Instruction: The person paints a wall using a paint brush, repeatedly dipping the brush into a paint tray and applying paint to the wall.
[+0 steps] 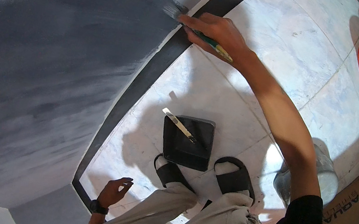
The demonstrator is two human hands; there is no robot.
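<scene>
Wall (pixel 68 59), floor (pixel 238 108), tray (pixel 183 156) and brush (pixel 209 41), in descending size.
We see the wall at left, darkest in its upper part, and the tray on the floor. The brush touches the wall near its pale edge; we judge it light, stiff in the handle, soft in the bristles, and best gripped close behind them. The right hand (pixel 217 33) pinches it there, fingers drawn narrow; the left hand (pixel 113 192) hangs half open, fingers bent, nothing visible in it.
</scene>
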